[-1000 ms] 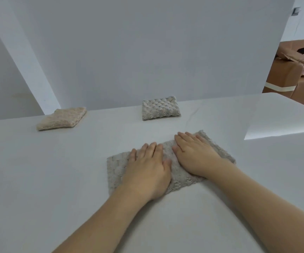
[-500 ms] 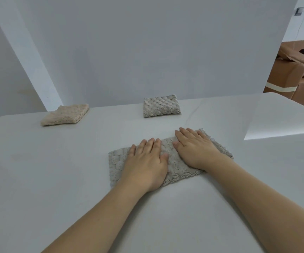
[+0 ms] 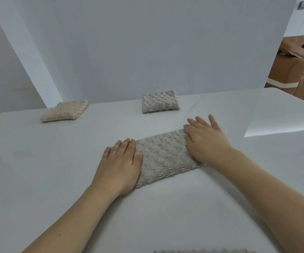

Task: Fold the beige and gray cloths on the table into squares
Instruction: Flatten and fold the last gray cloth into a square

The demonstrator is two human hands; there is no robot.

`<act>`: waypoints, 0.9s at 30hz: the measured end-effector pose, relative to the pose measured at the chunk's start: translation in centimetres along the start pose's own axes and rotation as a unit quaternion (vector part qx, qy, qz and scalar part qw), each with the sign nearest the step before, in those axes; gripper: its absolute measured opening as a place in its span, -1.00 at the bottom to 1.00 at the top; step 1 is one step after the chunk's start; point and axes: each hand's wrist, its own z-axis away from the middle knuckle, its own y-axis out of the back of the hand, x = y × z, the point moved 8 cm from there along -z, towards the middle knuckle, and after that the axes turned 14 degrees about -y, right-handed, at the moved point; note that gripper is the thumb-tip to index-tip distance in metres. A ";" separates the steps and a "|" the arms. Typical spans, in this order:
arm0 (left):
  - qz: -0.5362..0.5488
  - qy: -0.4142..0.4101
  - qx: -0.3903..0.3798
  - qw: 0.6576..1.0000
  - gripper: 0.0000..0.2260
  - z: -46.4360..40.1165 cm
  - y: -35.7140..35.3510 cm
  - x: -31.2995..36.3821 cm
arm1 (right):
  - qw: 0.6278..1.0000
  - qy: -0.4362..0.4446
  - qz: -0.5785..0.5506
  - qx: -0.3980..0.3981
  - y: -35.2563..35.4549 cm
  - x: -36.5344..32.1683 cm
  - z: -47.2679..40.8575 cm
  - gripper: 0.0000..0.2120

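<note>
Gray cloth: nubby, fluffy pile, matt. Beige cloth & far gray cloth: same bumpy texture. Table: smooth, matt white. Sofa: brown, leather-like.

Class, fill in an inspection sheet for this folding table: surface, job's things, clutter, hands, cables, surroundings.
Surface: white table, bare where visible.
Job's things: gray cloth in a long rectangle under both hands; folded gray cloth and folded beige cloth at the far edge.
Clutter: a gray textured edge at the bottom of the frame, unclear.
Hands: left hand and right hand flat on the cloth's ends.
Cables: thin wire on far wall.
Surroundings: white backdrop; brown sofa.
</note>
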 end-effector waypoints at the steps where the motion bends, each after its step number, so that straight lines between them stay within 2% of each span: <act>1: 0.002 -0.001 -0.001 1.000 -0.48 0.0 0.0 0.1 | 0.999 0.024 -0.033 0.001 0.5 -1.3 0.5 -0.55; 3: -0.001 0.003 -0.012 1.000 -0.48 0.2 -0.1 0.2 | 0.994 0.073 -0.076 -0.034 0.1 -3.6 1.8 -0.57; 5: -0.019 0.010 -0.031 0.999 -0.48 0.1 0.2 0.4 | 0.991 0.096 -0.058 -0.067 -1.5 -4.4 2.9 -0.53; 7: -0.038 0.008 -0.036 0.999 -0.48 -0.4 1.0 1.1 | 0.991 0.087 -0.053 -0.085 -2.5 -4.0 2.9 -0.51; 10: -0.013 -0.023 0.013 1.000 -0.50 -1.6 1.7 3.9 | 0.992 0.085 -0.043 -0.088 -2.6 -3.8 2.4 -0.51; 12: -0.006 -0.037 0.007 0.999 -0.49 -1.7 0.5 5.3 | 0.991 0.088 -0.037 -0.093 -2.7 -3.8 2.4 -0.51; 17: -0.016 -0.038 -0.022 0.999 -0.47 -1.2 -0.5 4.5 | 0.990 0.069 -0.039 -0.113 -3.0 -2.0 1.5 -0.52; 22: -0.009 -0.002 -0.056 0.998 -0.47 1.4 -0.3 0.8 | 0.990 -0.010 -0.039 -0.134 -3.2 1.2 0.1 -0.50; 25: -0.049 0.011 -0.094 0.994 -0.45 1.4 0.6 0.6 | 0.995 -0.025 -0.020 -0.096 -2.1 0.6 0.1 -0.49; 27: -0.053 -0.010 -0.064 0.996 -0.45 0.0 1.6 2.6 | 0.997 0.010 -0.038 -0.072 -1.4 -1.3 0.6 -0.49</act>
